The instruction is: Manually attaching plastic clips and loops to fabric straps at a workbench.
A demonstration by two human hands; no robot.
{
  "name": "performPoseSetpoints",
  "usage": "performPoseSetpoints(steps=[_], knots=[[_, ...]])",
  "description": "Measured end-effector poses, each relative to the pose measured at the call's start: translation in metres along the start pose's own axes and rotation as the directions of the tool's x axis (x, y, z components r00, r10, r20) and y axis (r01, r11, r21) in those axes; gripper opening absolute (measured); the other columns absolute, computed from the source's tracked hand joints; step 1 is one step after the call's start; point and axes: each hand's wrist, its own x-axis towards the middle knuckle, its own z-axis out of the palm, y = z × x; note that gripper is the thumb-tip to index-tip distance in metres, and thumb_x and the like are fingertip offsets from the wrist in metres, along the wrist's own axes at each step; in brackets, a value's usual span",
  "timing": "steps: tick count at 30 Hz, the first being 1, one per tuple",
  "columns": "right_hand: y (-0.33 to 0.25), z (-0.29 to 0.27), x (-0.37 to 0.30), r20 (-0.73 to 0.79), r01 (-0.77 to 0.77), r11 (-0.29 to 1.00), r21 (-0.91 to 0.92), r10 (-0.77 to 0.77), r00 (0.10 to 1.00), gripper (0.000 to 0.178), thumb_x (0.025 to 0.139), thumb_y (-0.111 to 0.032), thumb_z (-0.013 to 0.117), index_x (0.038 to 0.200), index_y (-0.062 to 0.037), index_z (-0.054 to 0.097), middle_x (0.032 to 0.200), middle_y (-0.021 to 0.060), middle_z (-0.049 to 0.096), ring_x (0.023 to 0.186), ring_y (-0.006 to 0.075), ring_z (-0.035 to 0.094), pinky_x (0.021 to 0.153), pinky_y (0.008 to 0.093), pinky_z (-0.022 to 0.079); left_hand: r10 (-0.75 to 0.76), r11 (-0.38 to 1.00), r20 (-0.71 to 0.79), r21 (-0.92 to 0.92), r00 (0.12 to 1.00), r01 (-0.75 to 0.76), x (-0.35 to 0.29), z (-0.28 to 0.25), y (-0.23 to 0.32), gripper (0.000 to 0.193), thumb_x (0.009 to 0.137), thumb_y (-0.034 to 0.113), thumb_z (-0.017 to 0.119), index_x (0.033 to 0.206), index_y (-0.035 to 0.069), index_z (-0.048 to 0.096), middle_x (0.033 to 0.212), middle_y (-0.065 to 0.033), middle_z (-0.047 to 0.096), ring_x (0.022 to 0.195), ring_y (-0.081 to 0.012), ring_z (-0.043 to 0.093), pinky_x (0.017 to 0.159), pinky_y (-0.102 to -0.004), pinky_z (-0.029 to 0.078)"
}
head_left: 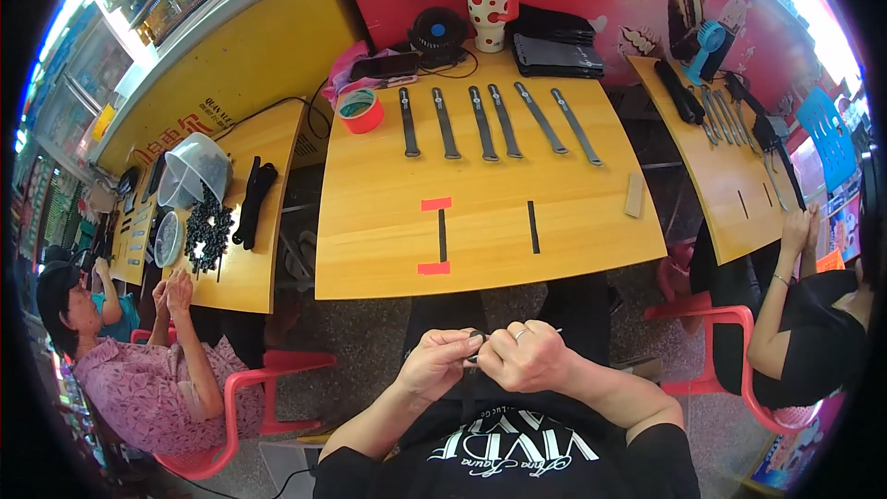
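Close to my body, below the table's front edge, my left hand point(442, 360) is closed, its thumb and fingers pinching a thin black strap point(469, 393) whose end hangs down against my dark shirt. Right against it, my right hand point(525, 356), with a ring on one finger, is curled into a fist at the same strap. Most of the strap is hidden by my fingers. A small pale tip pokes out past the right fist; what it belongs to cannot be made out.
On the yellow table point(490, 268) lie several dark straps point(478, 125), two black strips point(533, 226), red tape marks point(434, 269), a tape roll point(360, 113) and a beige piece point(634, 195). Behind stand a fan point(438, 35) and a dotted tumbler point(488, 9). People sit at both side tables.
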Motion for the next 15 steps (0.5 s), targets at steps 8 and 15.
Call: performPoseSetpoints(steps=[8, 15], knots=[[-0.025, -0.007, 0.007, -0.178, 0.227, 0.893, 0.389, -0.169, 0.969, 0.036, 0.080, -0.034, 0.067, 0.062, -0.0143, 0.043, 0.058, -0.0019, 0.032, 0.045, 0.0100, 0.041, 0.039, 0.0252, 0.029, 0.468, 0.879, -0.407, 0.124, 0.785, -0.459, 0.003, -0.009, 0.046, 0.016, 0.097, 0.012, 0.053, 0.093, -0.001, 0.061, 0.084, -0.0132, 0.062, 0.064, -0.0227, 0.062, 0.061, -0.0362, 0.053], [-0.024, -0.033, 0.011, -0.312, 0.191, 0.671, 0.717, 0.064, 0.948, 0.039, 0.077, -0.031, 0.077, 0.063, -0.0091, 0.048, 0.056, -0.0013, 0.032, 0.041, 0.0121, 0.037, 0.036, 0.0269, 0.024, 0.605, 0.619, -0.603, -0.055, 0.520, -0.783, -0.047, -0.203, 0.198, 0.020, 0.098, 0.024, 0.054, 0.096, 0.005, 0.056, 0.082, -0.0051, 0.060, 0.067, -0.0154, 0.058, 0.059, -0.0281, 0.053]])
